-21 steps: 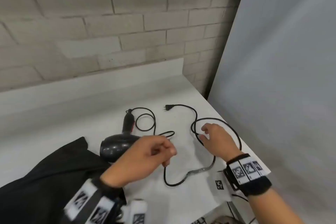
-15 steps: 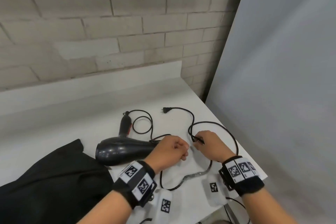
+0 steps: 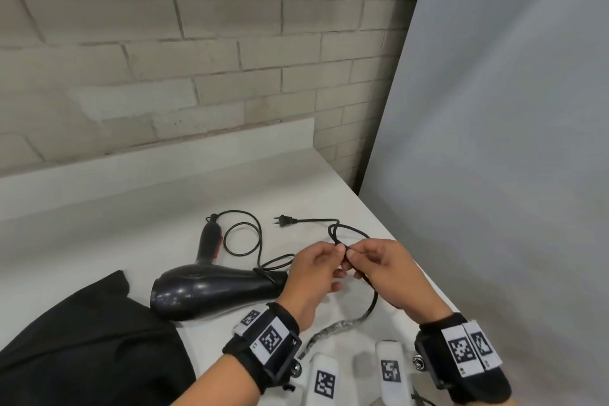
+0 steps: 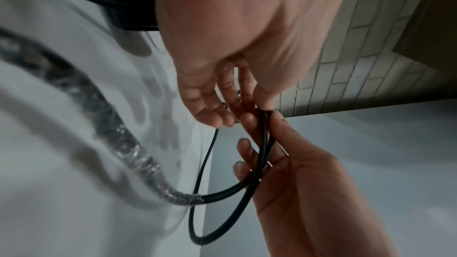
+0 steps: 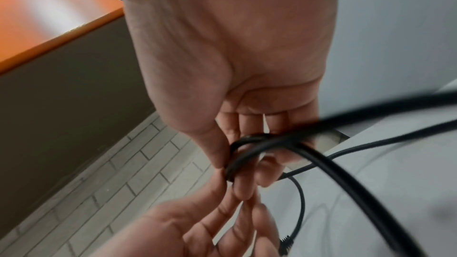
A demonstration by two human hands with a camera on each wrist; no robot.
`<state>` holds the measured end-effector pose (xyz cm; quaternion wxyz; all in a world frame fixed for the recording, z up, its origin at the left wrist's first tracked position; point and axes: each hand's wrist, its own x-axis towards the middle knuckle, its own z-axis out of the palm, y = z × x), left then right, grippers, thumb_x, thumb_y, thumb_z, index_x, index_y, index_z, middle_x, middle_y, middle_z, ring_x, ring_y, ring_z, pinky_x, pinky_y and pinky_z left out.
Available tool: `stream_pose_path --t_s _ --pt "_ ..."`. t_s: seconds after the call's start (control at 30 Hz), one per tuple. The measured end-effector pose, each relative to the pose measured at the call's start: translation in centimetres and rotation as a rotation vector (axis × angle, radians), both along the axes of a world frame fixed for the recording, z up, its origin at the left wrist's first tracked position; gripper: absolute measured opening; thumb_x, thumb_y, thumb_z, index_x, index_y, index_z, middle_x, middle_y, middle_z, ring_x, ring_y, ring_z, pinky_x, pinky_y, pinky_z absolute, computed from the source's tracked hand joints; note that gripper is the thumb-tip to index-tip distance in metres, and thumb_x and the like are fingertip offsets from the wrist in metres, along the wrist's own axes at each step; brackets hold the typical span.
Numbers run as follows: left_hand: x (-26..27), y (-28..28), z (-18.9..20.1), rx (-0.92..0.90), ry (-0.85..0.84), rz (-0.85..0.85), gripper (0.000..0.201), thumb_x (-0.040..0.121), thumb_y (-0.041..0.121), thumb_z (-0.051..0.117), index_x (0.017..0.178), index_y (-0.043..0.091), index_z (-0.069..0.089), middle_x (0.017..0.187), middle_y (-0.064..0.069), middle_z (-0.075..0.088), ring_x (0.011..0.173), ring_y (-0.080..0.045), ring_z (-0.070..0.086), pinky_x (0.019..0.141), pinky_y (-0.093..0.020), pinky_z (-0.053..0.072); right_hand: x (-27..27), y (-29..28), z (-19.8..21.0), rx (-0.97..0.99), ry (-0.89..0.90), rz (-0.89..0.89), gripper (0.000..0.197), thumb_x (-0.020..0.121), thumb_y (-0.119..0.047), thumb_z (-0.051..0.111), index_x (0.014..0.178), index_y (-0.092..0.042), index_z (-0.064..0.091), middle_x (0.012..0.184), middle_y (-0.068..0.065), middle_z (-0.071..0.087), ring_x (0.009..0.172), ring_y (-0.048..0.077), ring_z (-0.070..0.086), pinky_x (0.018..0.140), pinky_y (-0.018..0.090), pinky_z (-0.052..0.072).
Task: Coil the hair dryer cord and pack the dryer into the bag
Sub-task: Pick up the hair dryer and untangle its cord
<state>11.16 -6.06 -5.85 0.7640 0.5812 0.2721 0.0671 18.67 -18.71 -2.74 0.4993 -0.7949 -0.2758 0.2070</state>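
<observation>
Nearest to the person, along the front edge of the white table (image 3: pixel 164 208), lay a few small white tags printed with black squares (image 3: pixel 324 384), and just beyond them a stretch of the cord (image 3: pixel 374 301) wrapped in something clear and crinkled. A little further in, both hands were raised over the table with their fingertips meeting: the left hand (image 3: pixel 313 277) pinched a doubled length of cord between thumb and forefinger, its other fingers loosely curled, and the right hand (image 3: pixel 389 270) had its fingers curled round the same gathered loop, two strands running through them. The cord looked thin, light and limp, the kind that springs open if let go, so I judged it best held where the strands cross, with each new turn laid into the same pinch. To the left lay the black bag (image 3: pixel 82 349), soft and slumped flat, so its mouth would probably need holding open. Just beside it the hair dryer (image 3: pixel 214 287) lay on its side, its glossy barrel towards the bag and its handle pointing to the wall. It looked rigid and smooth, heavier than the cord, and I thought the handle the surest place to grip it. Beyond the hands a loose loop of cord lay by the handle, and furthest off the plug (image 3: pixel 285 220) lay free, not yet gathered in.
</observation>
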Motion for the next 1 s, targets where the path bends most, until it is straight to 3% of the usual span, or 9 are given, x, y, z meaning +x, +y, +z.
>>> stream_pose_path --t_s 0.1,0.17,0.27,0.37,0.47,0.63,0.77,0.9,1.0 --pt "-0.7 0.3 0.2 0.106 -0.022 -0.022 0.019 0.097 0.023 0.061 0.096 0.005 0.068 0.083 -0.002 0.066 0.074 -0.012 0.062 0.069 -0.028 0.054 0.3 0.0 0.5 -0.037 -0.117 -0.081 0.015 0.09 -0.021 0.064 0.078 -0.021 0.072 0.069 0.001 0.072 0.063 0.011 0.063 0.066 0.031 0.052" --pt "-1.9 0.8 0.3 0.322 -0.026 -0.143 0.016 0.097 0.021 0.061 0.09 0.007 0.065 0.081 0.001 0.063 0.071 -0.009 0.061 0.069 -0.033 0.055 0.8 0.0 1.1 0.028 -0.151 -0.172 0.015 0.091 -0.02 0.063 0.078 -0.018 0.071 0.065 0.001 0.069 0.057 0.01 0.06 0.062 0.029 0.051" --pt "-4.3 1.9 1.2 0.619 -0.096 -0.375 0.013 0.096 0.026 0.061 0.086 0.018 0.064 0.078 0.012 0.063 0.07 -0.003 0.06 0.073 -0.033 0.055 2.2 -0.2 1.7 0.13 -0.148 -0.295 0.017 0.093 -0.021 0.06 0.079 -0.017 0.07 0.062 0.001 0.065 0.05 0.011 0.057 0.05 0.023 0.045" --pt "-7.2 3.4 2.1 0.797 -0.145 -0.501 0.01 0.096 0.03 0.06 0.089 0.027 0.065 0.085 0.014 0.066 0.082 -0.004 0.062 0.079 -0.03 0.054 3.2 -0.7 1.9 0.177 -0.109 -0.382 0.018 0.094 -0.021 0.058 0.082 -0.014 0.069 0.063 0.0 0.062 0.047 0.011 0.053 0.048 0.021 0.042" --pt "-10.0 4.7 3.1 0.672 -0.168 -0.502 0.01 0.096 0.023 0.062 0.09 0.024 0.069 0.089 0.004 0.069 0.085 -0.015 0.068 0.081 -0.039 0.058 4.1 -1.3 1.7 0.209 -0.053 -0.455 0.017 0.096 -0.018 0.055 0.088 -0.01 0.068 0.067 0.003 0.06 0.044 0.015 0.049 0.042 0.026 0.038" --pt "-14.7 7.0 4.6 0.385 -0.154 -0.36 0.011 0.092 0.015 0.064 0.09 0.006 0.07 0.086 -0.011 0.068 0.088 -0.033 0.074 0.082 -0.051 0.059 4.6 -2.4 0.6 0.236 0.057 -0.517 0.021 0.098 -0.015 0.052 0.097 0.001 0.066 0.069 0.006 0.055 0.04 0.015 0.043 0.037 0.025 0.033" --pt "-16.8 8.0 5.3 0.48 -0.084 -0.477 0.013 0.096 0.019 0.06 0.089 0.016 0.07 0.083 -0.008 0.066 0.083 -0.022 0.071 0.083 -0.042 0.059 2.6 -2.0 1.3 0.298 0.033 -0.315 0.017 0.097 -0.017 0.055 0.092 -0.013 0.071 0.066 0.005 0.057 0.047 0.015 0.037 0.041 0.018 0.033" --pt "-16.2 7.0 6.0 0.63 -0.103 -0.563 0.017 0.1 0.02 0.055 0.092 0.025 0.069 0.083 -0.004 0.065 0.079 -0.018 0.068 0.081 -0.035 0.059 0.1 0.2 2.5 0.209 -0.017 0.059 0.016 0.095 -0.021 0.059 0.092 -0.023 0.074 0.065 0.004 0.062 0.053 0.019 0.037 0.049 0.028 0.033" --pt "-16.0 6.5 6.4 0.673 -0.133 -0.6 0.016 0.1 0.02 0.054 0.095 0.025 0.069 0.08 0.007 0.065 0.076 -0.015 0.067 0.08 -0.033 0.058 -0.4 1.6 2.7 0.116 -0.131 0.125 0.016 0.095 -0.023 0.06 0.092 -0.026 0.075 0.065 0.001 0.064 0.053 0.007 0.045 0.056 0.026 0.037"
